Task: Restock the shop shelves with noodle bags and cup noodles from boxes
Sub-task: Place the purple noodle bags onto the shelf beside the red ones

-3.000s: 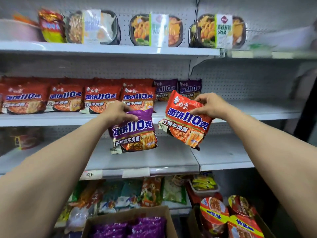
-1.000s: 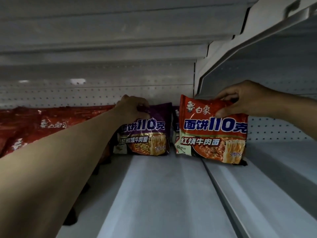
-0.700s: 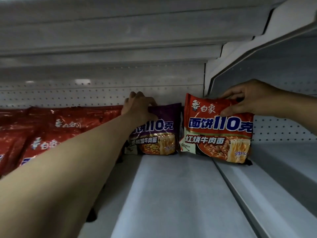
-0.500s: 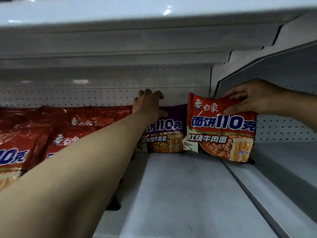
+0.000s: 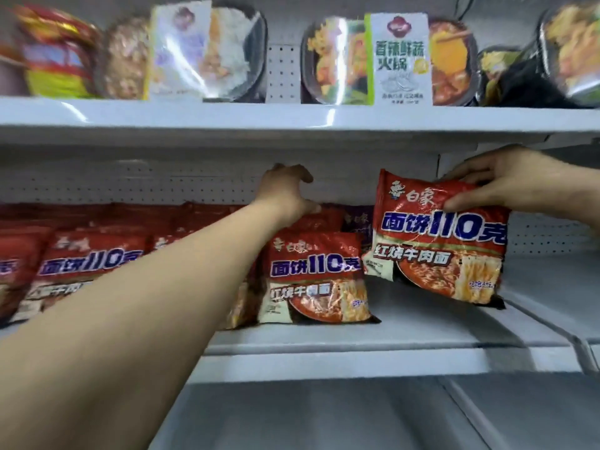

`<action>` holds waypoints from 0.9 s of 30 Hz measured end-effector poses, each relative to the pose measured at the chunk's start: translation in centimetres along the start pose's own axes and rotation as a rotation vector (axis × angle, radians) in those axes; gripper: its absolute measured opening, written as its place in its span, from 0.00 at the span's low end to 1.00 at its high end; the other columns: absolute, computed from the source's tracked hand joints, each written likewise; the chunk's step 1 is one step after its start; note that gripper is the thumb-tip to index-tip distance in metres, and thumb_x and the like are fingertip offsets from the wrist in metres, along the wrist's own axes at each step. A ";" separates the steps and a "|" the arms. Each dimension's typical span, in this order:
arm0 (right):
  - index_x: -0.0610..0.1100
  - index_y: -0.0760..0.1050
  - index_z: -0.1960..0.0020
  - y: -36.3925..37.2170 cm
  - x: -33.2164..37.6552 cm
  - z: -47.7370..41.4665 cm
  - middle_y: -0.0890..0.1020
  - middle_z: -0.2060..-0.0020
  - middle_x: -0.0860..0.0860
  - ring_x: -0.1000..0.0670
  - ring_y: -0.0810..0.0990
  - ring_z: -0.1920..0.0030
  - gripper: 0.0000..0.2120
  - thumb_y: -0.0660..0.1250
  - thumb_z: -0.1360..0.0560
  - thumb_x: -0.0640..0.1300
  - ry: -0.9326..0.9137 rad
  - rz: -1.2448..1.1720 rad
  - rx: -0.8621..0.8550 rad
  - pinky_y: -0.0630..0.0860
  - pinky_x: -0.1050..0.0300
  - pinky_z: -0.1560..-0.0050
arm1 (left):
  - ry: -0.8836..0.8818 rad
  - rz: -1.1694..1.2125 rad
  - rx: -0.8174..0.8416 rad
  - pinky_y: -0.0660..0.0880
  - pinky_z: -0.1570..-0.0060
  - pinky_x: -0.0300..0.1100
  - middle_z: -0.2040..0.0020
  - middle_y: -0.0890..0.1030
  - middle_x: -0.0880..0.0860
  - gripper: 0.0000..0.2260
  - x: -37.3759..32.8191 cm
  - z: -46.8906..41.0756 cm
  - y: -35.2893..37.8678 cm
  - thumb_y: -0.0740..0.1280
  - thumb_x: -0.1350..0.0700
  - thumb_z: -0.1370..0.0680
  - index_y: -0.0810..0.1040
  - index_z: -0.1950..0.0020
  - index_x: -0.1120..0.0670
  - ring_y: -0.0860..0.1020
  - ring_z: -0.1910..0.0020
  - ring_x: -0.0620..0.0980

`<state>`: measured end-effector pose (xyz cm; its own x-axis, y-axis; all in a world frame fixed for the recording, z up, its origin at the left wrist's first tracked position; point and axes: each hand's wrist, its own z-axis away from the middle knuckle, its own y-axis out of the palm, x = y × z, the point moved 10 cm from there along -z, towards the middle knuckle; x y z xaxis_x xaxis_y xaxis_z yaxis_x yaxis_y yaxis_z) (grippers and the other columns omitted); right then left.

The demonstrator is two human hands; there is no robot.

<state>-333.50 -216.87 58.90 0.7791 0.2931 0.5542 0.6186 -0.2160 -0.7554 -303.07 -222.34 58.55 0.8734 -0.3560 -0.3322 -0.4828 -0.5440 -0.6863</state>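
While the right hand (image 5: 506,186) pinches the bag (image 5: 438,251) at its 12 o'clock edge, bare shelf (image 5: 422,323) lies at 6 o'clock; whether the left hand (image 5: 285,193) grips anything, I cannot tell.

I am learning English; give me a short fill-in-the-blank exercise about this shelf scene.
The noodle bag in the right hand is ___.
The half-hidden bag near the left hand is ___.
The meal trays stand on the shelf ___ the stocked noodle bags.
Missing words: red; purple; above.
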 end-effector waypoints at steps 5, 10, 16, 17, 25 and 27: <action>0.51 0.77 0.36 3.7 10.7 3.6 0.82 0.56 0.57 0.50 0.84 0.55 0.33 0.79 0.40 0.55 -0.055 0.040 -0.004 0.79 0.55 0.59 | -0.040 0.005 0.001 0.69 0.43 0.40 0.34 0.75 0.55 0.26 7.5 6.4 -9.8 0.78 0.48 0.31 0.76 0.35 0.51 0.74 0.35 0.55; 0.52 0.79 0.39 9.1 19.8 5.0 0.84 0.56 0.57 0.53 0.87 0.61 0.29 0.80 0.39 0.54 -0.143 0.040 0.077 0.80 0.59 0.62 | -0.172 -0.022 -0.034 0.69 0.35 0.46 0.35 0.74 0.58 0.26 15.5 12.7 -18.3 0.79 0.47 0.33 0.78 0.37 0.48 0.73 0.35 0.58; 0.53 0.79 0.39 17.0 28.7 5.6 0.85 0.53 0.55 0.52 0.86 0.56 0.31 0.79 0.40 0.58 -0.258 0.048 0.173 0.82 0.52 0.52 | -0.326 -0.055 -0.038 0.72 0.37 0.51 0.37 0.75 0.54 0.25 25.3 21.2 -24.6 0.79 0.47 0.33 0.78 0.38 0.48 0.75 0.40 0.56; 0.52 0.80 0.39 18.1 29.8 5.6 0.86 0.53 0.55 0.51 0.86 0.55 0.31 0.79 0.41 0.59 -0.274 0.047 0.176 0.82 0.51 0.50 | -0.356 -0.073 -0.030 0.72 0.38 0.50 0.37 0.75 0.54 0.25 26.9 22.6 -24.9 0.79 0.47 0.32 0.78 0.37 0.49 0.75 0.40 0.56; 0.51 0.81 0.40 25.2 34.8 3.3 0.85 0.50 0.51 0.51 0.84 0.54 0.26 0.79 0.36 0.57 -0.318 0.063 0.190 0.81 0.53 0.50 | -0.454 -0.078 0.102 0.72 0.38 0.51 0.37 0.79 0.52 0.27 36.1 29.6 -20.8 0.74 0.36 0.32 0.78 0.37 0.47 0.74 0.37 0.54; 0.51 0.81 0.41 26.6 35.7 2.6 0.85 0.51 0.52 0.52 0.85 0.55 0.25 0.79 0.36 0.57 -0.321 0.057 0.195 0.81 0.53 0.51 | -0.467 -0.091 0.140 0.73 0.38 0.52 0.37 0.78 0.52 0.29 36.9 29.8 -19.7 0.72 0.34 0.33 0.78 0.36 0.46 0.74 0.37 0.54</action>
<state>-289.46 -209.73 57.66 0.7208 0.5697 0.3948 0.5202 -0.0682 -0.8513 -259.46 -202.15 40.51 0.8622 0.0841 -0.4995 -0.4182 -0.4384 -0.7956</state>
